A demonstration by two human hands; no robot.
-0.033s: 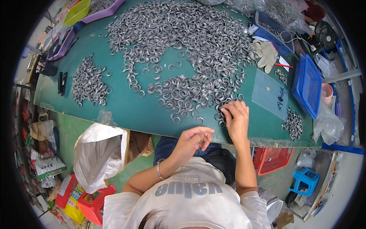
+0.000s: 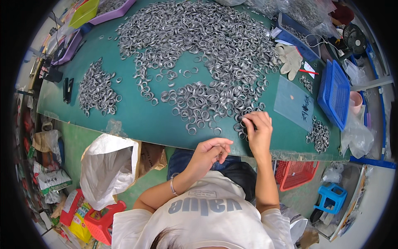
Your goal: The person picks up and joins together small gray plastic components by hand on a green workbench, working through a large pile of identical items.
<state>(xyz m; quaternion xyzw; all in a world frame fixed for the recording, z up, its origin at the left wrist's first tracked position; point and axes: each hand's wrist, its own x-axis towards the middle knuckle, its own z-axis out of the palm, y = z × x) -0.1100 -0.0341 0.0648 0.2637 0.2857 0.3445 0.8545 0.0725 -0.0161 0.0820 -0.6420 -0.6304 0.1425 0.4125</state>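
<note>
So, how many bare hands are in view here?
2: the left hand by the near edge of the green table, the right hand at the metal rings. Both clearly visible.

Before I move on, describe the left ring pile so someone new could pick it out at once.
Find the green table, with the big heap of rings spread over its far middle. Left of that heap, across bare green, lies a smaller pile, just right of a black tool. It is the only loose pile on the table's left side.
</note>
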